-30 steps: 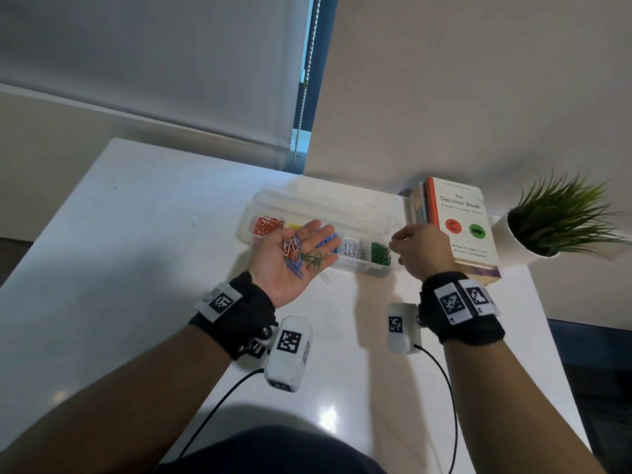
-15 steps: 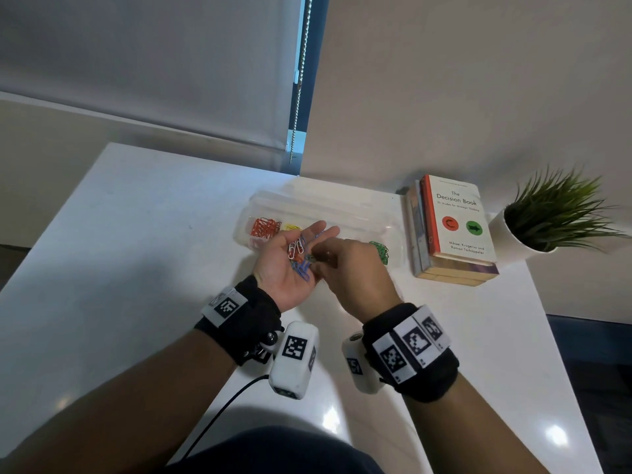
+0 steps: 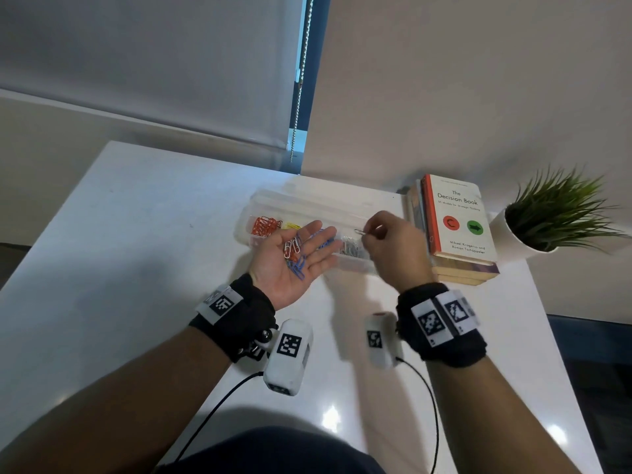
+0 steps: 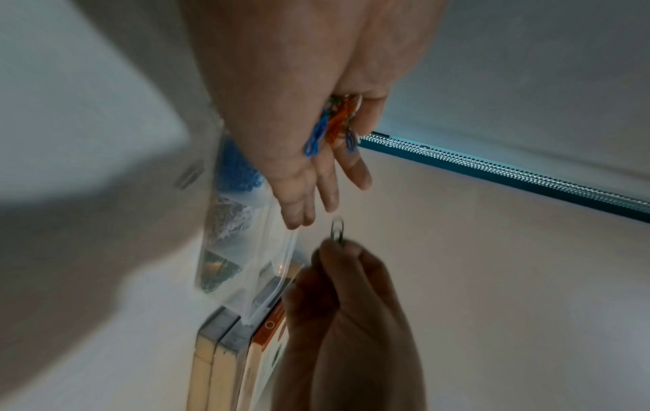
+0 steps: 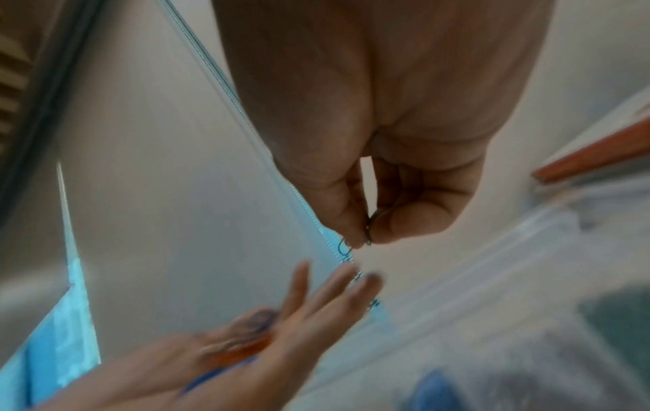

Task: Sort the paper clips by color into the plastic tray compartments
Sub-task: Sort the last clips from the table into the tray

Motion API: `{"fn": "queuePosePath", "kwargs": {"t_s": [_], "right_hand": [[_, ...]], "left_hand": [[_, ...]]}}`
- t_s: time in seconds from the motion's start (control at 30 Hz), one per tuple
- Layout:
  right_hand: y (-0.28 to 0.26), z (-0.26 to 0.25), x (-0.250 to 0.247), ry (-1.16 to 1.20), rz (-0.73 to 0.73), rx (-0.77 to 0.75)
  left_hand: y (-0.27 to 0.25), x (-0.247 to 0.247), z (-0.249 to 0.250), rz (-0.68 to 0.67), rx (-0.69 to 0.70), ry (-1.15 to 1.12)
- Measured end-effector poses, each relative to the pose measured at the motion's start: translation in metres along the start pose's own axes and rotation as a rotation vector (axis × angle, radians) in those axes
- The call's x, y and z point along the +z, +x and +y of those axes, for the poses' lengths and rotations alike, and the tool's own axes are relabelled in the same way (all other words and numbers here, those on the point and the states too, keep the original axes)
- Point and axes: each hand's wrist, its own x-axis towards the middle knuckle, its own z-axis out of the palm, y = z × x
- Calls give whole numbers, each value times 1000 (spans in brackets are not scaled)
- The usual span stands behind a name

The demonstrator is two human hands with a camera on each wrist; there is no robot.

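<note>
My left hand [image 3: 273, 268] lies palm up in front of the clear plastic tray [image 3: 355, 266], carrying several loose white, orange and blue paper clips [image 3: 294, 254]. My right hand [image 3: 367, 235] hovers over the tray's right half and pinches one dark clip [image 3: 359, 231] between thumb and forefinger; the left wrist view shows that clip [image 4: 337, 228] just beyond the left fingertips. The tray holds orange clips [image 3: 264, 225], yellow clips [image 3: 292, 225], blue ones half hidden by my fingers, and white clips [image 3: 349, 248]. The right hand hides the rightmost compartment.
A stack of books [image 3: 455, 227] lies right of the tray, nearly touching it. A white pot with a green plant [image 3: 547, 224] stands at the far right by the wall. The white table [image 3: 136, 234] stretches bare to the left; a blind cord [image 3: 301, 97] hangs behind.
The right hand came from the tray's right end to the left palm, took one clip, and has now lifted it away to the right over the tray. The left hand stayed palm up.
</note>
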Motion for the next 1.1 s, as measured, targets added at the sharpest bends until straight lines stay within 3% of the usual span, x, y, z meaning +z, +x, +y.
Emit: {"fn": "queuePosePath", "kwargs": {"t_s": [0.13, 0.27, 0.37, 0.43, 0.5, 0.57, 0.8, 1.1], "right_hand": [[27, 23, -7, -288, -42, 65], [29, 29, 2, -334, -116, 113], [11, 15, 11, -344, -65, -2], [-5, 6, 25, -318, -173, -91], [-18, 3, 46, -403, -379, -132], [-21, 6, 64, -503, -460, -155], [-17, 6, 85, -651, -333, -122], [-19, 2, 88, -654, -374, -130]], "left_hand": [[0, -6, 5, -20, -11, 15], [-1, -9, 7, -21, -3, 9], [-2, -13, 9, -23, 5, -5], [-1, -16, 9, -19, 6, -4], [-2, -18, 9, -11, 4, -1], [-2, -20, 9, -4, 0, -6], [-6, -29, 11, 8, -29, 38], [-7, -30, 8, 6, -45, 40]]}}
